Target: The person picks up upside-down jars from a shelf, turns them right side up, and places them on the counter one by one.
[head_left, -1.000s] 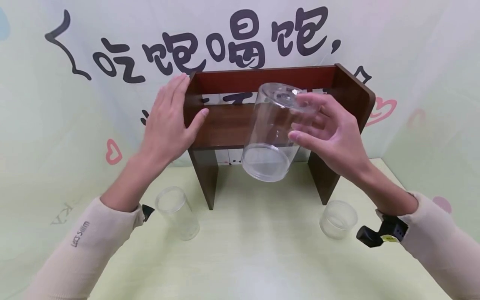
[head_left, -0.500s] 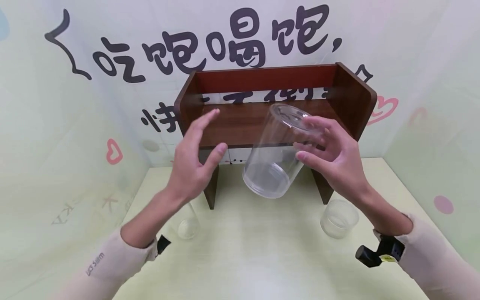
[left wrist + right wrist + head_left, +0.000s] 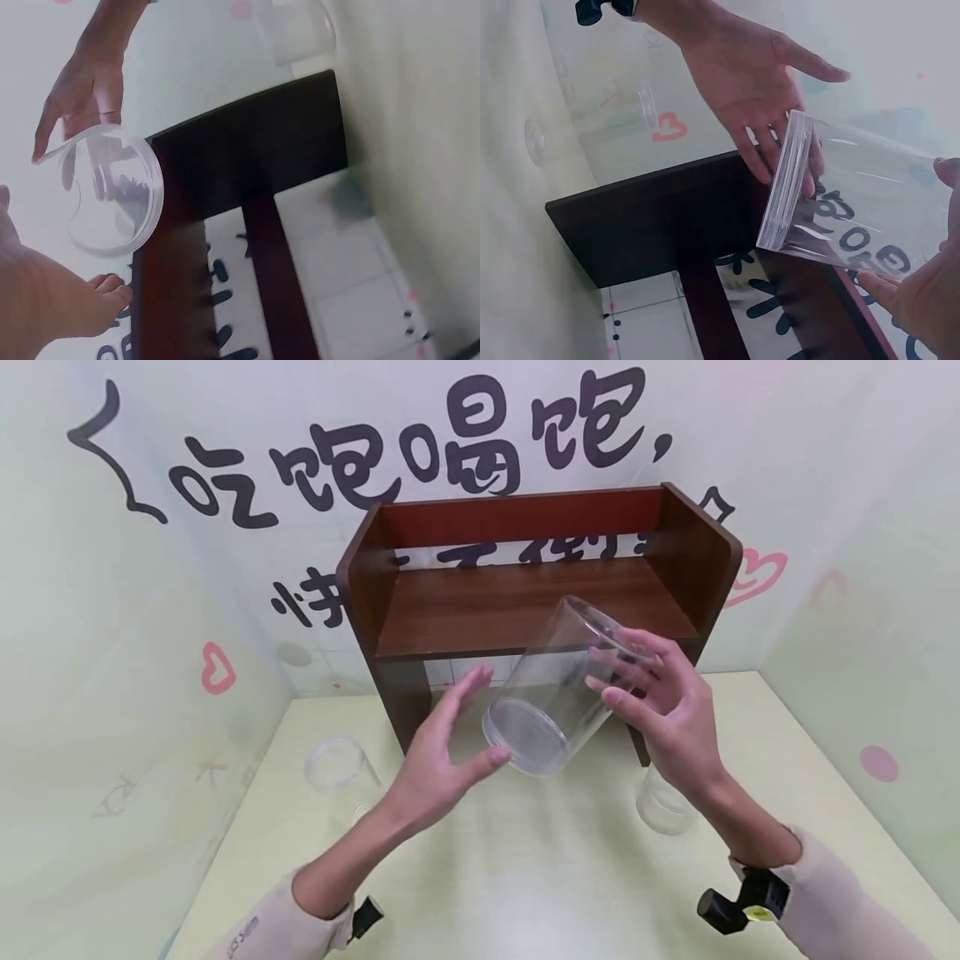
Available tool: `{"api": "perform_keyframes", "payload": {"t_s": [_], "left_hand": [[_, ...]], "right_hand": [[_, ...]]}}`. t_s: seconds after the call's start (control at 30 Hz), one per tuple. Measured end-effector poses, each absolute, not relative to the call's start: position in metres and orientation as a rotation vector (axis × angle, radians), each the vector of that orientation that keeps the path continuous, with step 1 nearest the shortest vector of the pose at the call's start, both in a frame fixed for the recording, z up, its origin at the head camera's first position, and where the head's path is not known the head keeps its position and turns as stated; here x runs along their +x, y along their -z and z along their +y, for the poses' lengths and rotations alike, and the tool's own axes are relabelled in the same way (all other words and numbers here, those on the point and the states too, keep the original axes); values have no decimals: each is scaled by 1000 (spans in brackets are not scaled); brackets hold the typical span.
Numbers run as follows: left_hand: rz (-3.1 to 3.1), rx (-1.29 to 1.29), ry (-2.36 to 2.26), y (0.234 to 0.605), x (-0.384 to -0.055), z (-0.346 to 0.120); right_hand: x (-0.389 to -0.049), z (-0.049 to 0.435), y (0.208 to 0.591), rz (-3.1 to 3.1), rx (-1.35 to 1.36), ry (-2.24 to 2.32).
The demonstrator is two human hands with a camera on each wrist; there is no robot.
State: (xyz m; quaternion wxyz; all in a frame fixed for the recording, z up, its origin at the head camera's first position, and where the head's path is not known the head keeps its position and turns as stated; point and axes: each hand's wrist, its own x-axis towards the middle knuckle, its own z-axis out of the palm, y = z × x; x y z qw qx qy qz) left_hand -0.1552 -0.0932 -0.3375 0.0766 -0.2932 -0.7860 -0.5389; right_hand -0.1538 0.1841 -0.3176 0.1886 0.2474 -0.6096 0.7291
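A large clear jar [image 3: 551,685] hangs tilted in the air in front of the shelf, its rimmed end low and to the left. My right hand [image 3: 671,718] grips it near the upper end, thumb on the near side. By the lower rim is my left hand [image 3: 438,777], thumb and fingers spread apart. In the right wrist view the left hand [image 3: 742,86] has its palm towards the jar [image 3: 877,195] and its fingers partly behind the rim; whether they touch is unclear. Through the jar nothing shows inside.
A dark brown wooden shelf [image 3: 517,606] stands on the pale table [image 3: 517,893] against a printed backdrop. To its left stands a tall clear jar [image 3: 337,768], partly behind my left arm. A shorter clear jar [image 3: 663,810] is on the right, partly behind my right wrist.
My left hand has left the shelf's left side and come down and right to the jar's lower rim. The jar has been lowered and tilted further in my right hand.
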Motion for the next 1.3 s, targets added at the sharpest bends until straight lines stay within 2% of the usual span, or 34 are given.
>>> {"api": "perform_keyframes", "payload": {"t_s": [0.57,0.8,1.17,1.3], "left_hand": [[-2301,-756,2097,374,-165,-71],[-2252,-676,2157,377,-162,-65],[-2209,-716,2087,370,-163,-74],[-2204,-747,2043,366,-163,-82]], "right_hand": [[-153,171,352,-1548,557,-2235],[-153,170,359,-1484,605,-2284],[-152,187,354,-1901,617,-1997],[-152,199,345,-2207,629,-1633]]}}
